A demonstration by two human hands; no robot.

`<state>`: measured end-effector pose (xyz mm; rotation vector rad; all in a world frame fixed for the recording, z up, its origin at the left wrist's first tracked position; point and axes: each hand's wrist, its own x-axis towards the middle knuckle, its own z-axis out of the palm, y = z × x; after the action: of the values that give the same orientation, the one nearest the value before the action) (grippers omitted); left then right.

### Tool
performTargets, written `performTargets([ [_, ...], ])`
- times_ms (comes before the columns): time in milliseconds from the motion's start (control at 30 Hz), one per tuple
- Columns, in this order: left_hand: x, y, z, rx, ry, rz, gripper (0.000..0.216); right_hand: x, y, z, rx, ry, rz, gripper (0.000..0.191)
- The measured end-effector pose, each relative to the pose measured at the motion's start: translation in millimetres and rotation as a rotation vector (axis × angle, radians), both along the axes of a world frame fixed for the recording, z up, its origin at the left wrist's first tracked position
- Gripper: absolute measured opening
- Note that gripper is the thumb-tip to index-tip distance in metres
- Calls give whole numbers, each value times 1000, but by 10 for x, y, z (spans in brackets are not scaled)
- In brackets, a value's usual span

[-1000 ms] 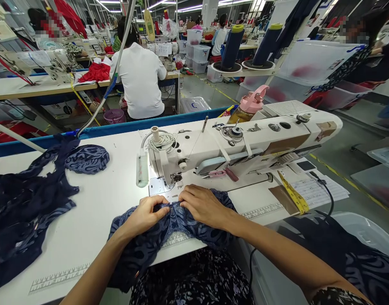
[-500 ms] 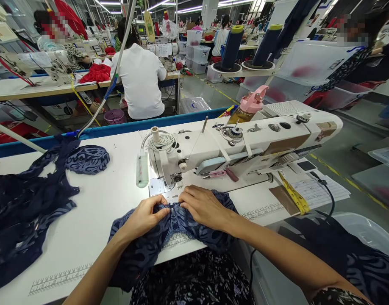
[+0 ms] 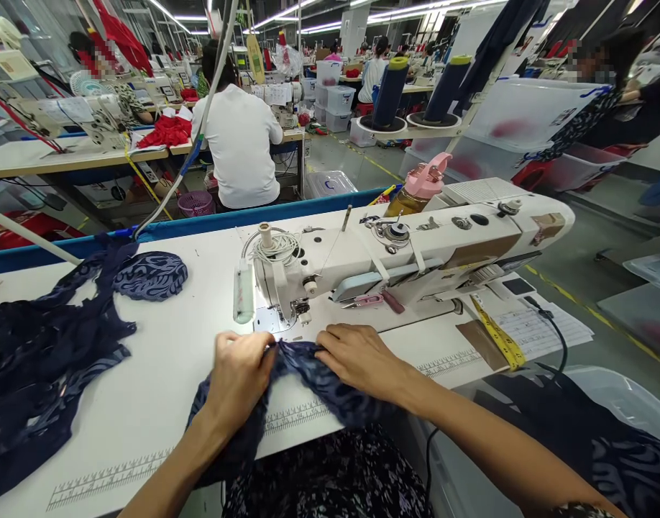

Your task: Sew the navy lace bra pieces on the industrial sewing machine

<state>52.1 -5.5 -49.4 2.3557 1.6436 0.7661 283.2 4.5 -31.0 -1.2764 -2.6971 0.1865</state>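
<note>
Between the left hand (image 3: 237,374) and right hand (image 3: 359,360), fingers curled closed on its edge, spans the cloth (image 3: 338,394), the machine (image 3: 443,241) just beyond them; uneven pulling could pucker it, loose pinching drop it.

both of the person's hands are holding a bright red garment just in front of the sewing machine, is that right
Not quite: the garment is dark blue, not bright red, as the head view shows. The left hand and right hand do both hold it just in front of the sewing machine.
</note>
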Motion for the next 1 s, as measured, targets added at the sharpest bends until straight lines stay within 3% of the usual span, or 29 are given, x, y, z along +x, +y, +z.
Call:
performTargets([
  [67, -38, -47, 82, 436, 97, 87, 11, -100, -161, 110, 25, 97, 72, 13],
  [100, -55, -68, 106, 571, 85, 101, 14, -172, -258, 158, 41, 164, 160, 15],
  [167, -83, -109, 108, 631, -43, 59, 19, -324, -440, 219, 45, 279, 430, 19],
  [233, -110, -159, 54, 526, -194, -3, 19, -431, -539, 226, 26, 402, 611, 20],
  [300, -137, -226, -21, 437, -277, -35, 19, -466, -523, 190, 23, 552, 550, 15],
  [367, -156, -301, -81, 421, -295, -42, 21, -450, -431, 129, 53, 658, 356, 13],
  [467, -139, -391, -114, 438, -292, -44, 22, -420, -306, 35, 133, 675, 195, 14],
  [667, -55, -460, -64, 515, -291, -74, 30, -425, -337, -90, 364, 608, 224, 14],
  [800, -99, -557, 18, 329, -322, -189, 34, -368, -350, -185, 547, 558, 304, 20],
  [867, -108, -609, 48, 253, -303, -246, 39, -340, -341, -229, 568, 555, 329, 22],
  [1000, -53, -639, 25, 328, -205, -200, 41, -338, -329, -252, 534, 581, 328, 20],
])
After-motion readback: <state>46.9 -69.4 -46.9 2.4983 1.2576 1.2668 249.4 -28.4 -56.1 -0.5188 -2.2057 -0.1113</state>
